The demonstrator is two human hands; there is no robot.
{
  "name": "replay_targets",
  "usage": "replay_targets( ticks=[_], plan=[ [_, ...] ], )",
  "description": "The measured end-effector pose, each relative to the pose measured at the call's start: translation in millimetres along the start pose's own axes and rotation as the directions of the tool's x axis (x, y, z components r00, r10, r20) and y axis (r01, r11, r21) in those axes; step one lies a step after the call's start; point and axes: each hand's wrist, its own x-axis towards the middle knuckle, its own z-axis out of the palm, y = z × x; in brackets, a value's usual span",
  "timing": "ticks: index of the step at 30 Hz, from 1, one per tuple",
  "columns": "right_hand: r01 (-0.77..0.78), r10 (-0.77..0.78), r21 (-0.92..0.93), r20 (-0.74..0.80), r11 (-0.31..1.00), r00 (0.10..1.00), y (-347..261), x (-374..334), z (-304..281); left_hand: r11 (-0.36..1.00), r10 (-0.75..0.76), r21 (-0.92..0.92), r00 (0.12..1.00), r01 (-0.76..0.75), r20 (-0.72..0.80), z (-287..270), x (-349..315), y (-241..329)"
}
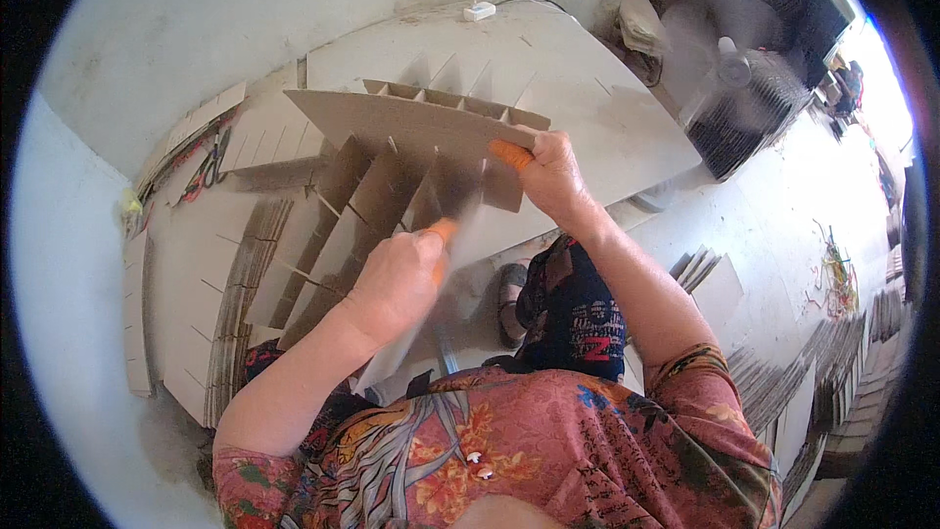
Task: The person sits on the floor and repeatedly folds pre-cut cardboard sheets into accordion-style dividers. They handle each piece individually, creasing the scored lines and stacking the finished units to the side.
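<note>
A long cardboard strip [392, 116] lies across a partly assembled grid of slotted cardboard dividers [377, 191] on the white table. My right hand [553, 176] is closed round the strip's right end, with an orange ribbed cover on a finger. My left hand [392, 279] is closed at the near edge of the grid, its orange-covered fingers against an upright cardboard panel that is smeared by motion. Part of its grip is hidden. Beyond the strip, more crossed dividers [450, 98] stand up.
Stacked slotted cardboard [250, 284] and scissors [208, 171] lie at the left. A white power adapter [480, 11] sits at the white table's [597, 127] back. A fan [734, 64] stands at the right; cardboard piles [813, 372] and coloured strings [835, 274] lie on the floor.
</note>
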Motion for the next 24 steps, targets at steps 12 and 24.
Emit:
replay_targets(
  ticks=[12,24],
  plan=[
    [0.035,-0.026,-0.175,0.057,0.984,0.998,11.6,-22.7,-22.6,0.999,0.022,-0.034,1.0,-0.021,0.009,11.6,-3.8,-0.2],
    [0.069,-0.071,-0.11,-0.012,0.992,0.997,27.2,-51.6,-33.8,0.981,0.135,0.182,0.914,-0.069,-0.384,-20.6,8.5,7.3]
  ],
)
